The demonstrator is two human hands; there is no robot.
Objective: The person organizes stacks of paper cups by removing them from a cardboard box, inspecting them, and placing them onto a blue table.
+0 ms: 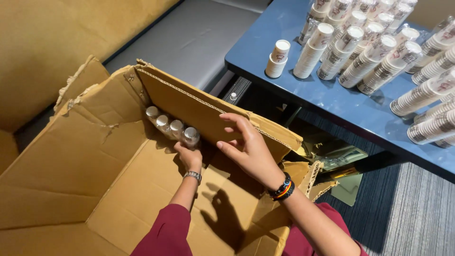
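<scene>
The left hand (188,156) reaches down inside the cardboard box (85,189), fingers closed on the nearest of four small clear bottles (191,136) lined up against the far wall. The right hand (249,149) rests open on that wall's flap (199,106), gripping nothing. Beside the box, a blue table (327,102) carries stacks of paper cups (374,52); grey striped carpet (422,213) lies below.

1. Large brown corrugated cardboard box (95,156): matt, rough torn edges.
2. Small clear plastic bottles (171,127): glossy.
3. Stacked white paper cups (360,52): smooth.
4. Dark blue tabletop (284,28): glossy, reflective.
</scene>
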